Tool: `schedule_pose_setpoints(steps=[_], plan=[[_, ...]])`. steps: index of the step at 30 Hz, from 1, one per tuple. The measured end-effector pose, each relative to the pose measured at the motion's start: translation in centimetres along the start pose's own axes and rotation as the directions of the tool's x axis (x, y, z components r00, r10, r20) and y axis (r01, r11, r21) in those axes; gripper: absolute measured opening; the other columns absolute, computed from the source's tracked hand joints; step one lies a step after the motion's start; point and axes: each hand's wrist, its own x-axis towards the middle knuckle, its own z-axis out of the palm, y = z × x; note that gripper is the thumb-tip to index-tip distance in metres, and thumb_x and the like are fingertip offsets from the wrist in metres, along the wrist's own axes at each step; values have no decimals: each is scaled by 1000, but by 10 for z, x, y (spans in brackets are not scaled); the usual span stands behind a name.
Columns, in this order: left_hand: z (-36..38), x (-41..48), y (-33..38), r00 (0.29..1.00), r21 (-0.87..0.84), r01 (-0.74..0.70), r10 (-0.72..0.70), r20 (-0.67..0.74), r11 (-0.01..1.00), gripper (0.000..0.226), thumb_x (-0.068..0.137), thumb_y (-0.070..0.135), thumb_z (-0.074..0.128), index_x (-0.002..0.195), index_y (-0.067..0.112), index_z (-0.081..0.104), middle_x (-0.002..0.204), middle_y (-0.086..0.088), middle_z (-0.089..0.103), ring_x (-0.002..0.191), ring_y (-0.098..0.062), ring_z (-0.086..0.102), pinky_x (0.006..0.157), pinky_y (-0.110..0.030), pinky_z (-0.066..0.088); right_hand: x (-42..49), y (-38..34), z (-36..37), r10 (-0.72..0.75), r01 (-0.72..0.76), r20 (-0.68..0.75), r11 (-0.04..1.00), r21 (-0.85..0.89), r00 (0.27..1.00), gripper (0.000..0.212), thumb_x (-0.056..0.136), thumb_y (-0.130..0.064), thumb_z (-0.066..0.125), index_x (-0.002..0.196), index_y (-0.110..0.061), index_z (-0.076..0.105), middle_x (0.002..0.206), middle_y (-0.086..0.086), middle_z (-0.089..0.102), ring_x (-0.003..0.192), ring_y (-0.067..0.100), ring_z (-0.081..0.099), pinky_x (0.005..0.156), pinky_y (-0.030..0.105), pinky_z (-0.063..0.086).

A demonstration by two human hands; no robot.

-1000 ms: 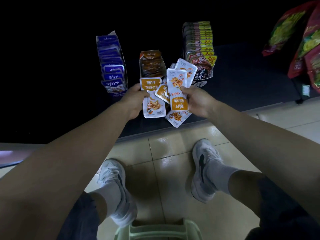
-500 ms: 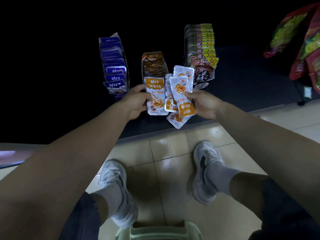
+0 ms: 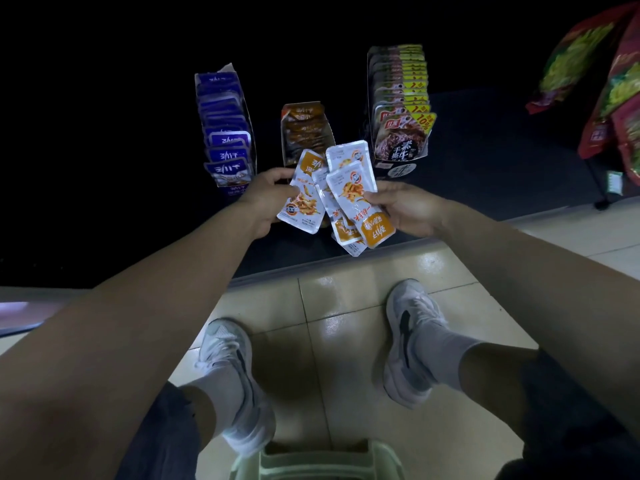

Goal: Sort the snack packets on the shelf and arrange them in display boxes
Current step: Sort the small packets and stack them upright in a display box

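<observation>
Head view: left hand (image 3: 268,200) fingers (image 3: 281,174) pinch one orange packet (image 3: 304,202), right hand (image 3: 407,211) fingers (image 3: 373,197) grip a packet fan (image 3: 353,188), above the shelf (image 3: 485,168) edge; three display boxes (image 3: 398,169) close behind, bare shelf rightward.

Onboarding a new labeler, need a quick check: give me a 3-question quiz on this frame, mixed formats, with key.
1. True or false: the left hand and the right hand both hold orange-and-white snack packets.
2. Which hand holds more packets? A left, B right, C equal.
3. Fill in: ___ display boxes stand on the shelf.
Key: 1 true; 2 B; 3 three.
</observation>
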Motion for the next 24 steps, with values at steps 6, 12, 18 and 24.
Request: schedule_pose_setpoints(steps=[6,12,18,24], plan=[[-9,-2,-1,996,-14,9,-8,93,1000,32,97,3,46,121,19,57,101,-4,66,86,-20,65,74,-33,54,-2,3,-7,91,-77,34,956,-283,995,27,99,-11,49,125,-9,57,119,11,67,99,21,68,84,34,58],[-9,-8,-1,971,42,80,-88,221,996,17,97,25,52,108,20,65,96,-1,70,84,-18,66,71,-30,53,-9,2,-5,154,-69,109,832,-551,982,28,96,-13,56,124,-13,59,118,9,68,103,23,68,87,33,57],[8,-18,-2,897,192,42,-122,425,980,38,89,40,62,115,13,65,107,-6,72,98,-21,69,86,-36,55,-11,-6,13,145,7,141,671,-742,979,18,95,-17,60,113,-17,62,106,-4,72,91,10,70,78,22,56],[18,-16,-4,953,342,-118,9,303,932,37,71,3,82,101,10,60,95,-5,68,84,-16,65,70,-25,56,-2,-10,24,-12,25,22,500,-866,1000,37,80,-22,78,107,-11,54,105,7,68,95,24,66,85,40,55]])
